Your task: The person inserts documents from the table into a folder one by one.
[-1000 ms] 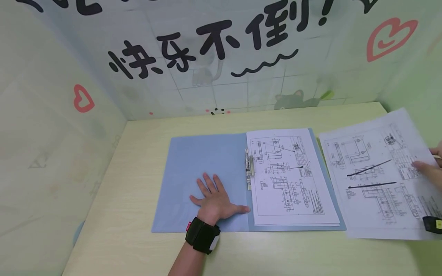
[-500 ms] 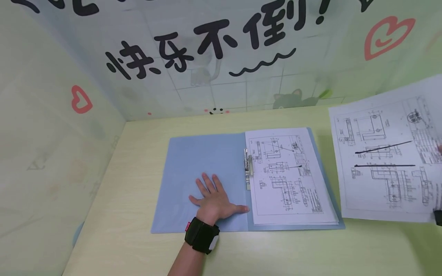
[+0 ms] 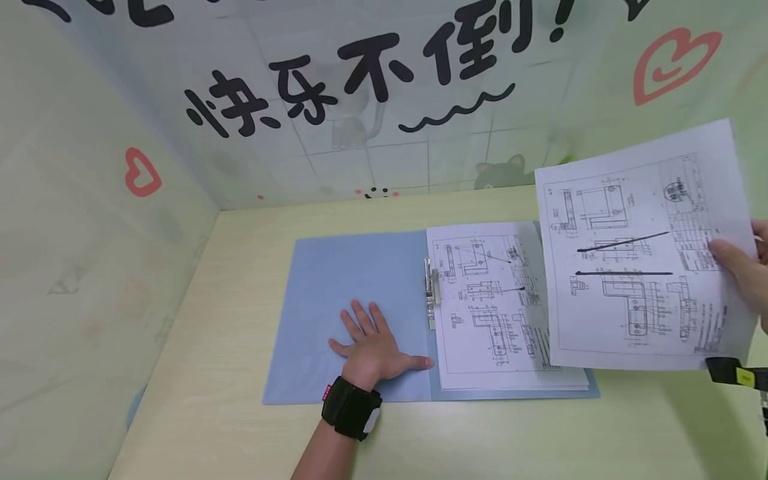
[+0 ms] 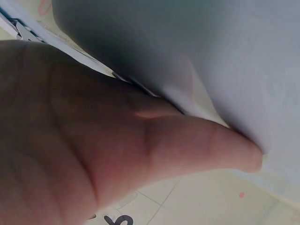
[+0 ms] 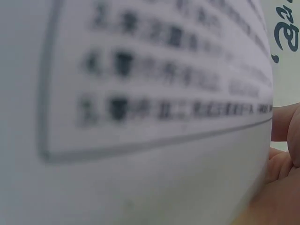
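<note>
A blue folder (image 3: 354, 267) lies spread on the table, its metal clip (image 3: 431, 293) along the spine. Printed drawing sheets (image 3: 480, 380) rest on its right half. My left hand (image 3: 373, 350) lies flat on the left cover, fingers spread, thumb reaching to the spine. At the right, my right hand (image 3: 744, 270) pinches a drawing sheet (image 3: 606, 320) by its right edge, thumb on the front face. Two thick black lines cross that sheet. It is raised above the table and covers the right part of the folder. In the right wrist view the sheet's blurred print (image 5: 159, 112) fills most of the picture.
The pale wooden table (image 3: 228, 320) meets a printed curtain (image 3: 270, 160) at the back, with large black characters and red hearts. Each wrist wears a black band, the left one (image 3: 352, 408) and the right one (image 3: 726, 371).
My right hand has lifted the sheet off the table, first rightward and up, then back left so that it overlaps the folder's right side. The left hand stays in place.
</note>
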Tool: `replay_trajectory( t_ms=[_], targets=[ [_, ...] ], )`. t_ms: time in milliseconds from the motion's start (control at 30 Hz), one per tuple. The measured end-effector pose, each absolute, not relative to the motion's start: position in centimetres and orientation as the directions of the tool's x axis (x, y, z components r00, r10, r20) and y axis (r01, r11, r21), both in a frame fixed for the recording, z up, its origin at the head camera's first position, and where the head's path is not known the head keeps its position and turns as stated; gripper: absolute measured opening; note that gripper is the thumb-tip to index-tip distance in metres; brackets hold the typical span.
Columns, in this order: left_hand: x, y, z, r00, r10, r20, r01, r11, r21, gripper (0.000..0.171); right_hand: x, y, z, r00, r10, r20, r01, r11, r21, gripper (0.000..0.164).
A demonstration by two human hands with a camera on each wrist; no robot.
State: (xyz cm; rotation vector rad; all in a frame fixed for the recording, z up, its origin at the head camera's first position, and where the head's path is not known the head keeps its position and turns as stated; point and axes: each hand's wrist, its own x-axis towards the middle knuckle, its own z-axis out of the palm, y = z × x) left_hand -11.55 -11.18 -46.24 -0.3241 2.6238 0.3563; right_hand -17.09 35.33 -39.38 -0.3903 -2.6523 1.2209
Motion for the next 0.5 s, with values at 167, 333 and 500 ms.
replay_trajectory(
  t_ms=[167, 333, 500],
  targets=[
    [-11.5, -11.2, -46.4, -0.863, -0.162, -0.478, -0.283, 0.94, 0.192, 0.145, -17.2, 32.6, -38.4, -0.969, 0.247, -0.01, 0.16, 0.596, -0.787, 0.054],
    [-11.6, -11.2, -46.5, -0.863, -0.166, -0.476, -0.283, 0.941, 0.186, 0.145, -17.1, 30.8, -38.4, -0.984, 0.177, -0.031, 0.136, 0.622, -0.771, 0.06],
    [-11.6, -11.3, -46.4, -0.864, -0.163, -0.477, -0.28, 0.942, 0.183, 0.145, -17.4, 29.1, -39.2, -0.99, 0.143, -0.009, 0.102, 0.658, -0.746, 0.061]
  ],
)
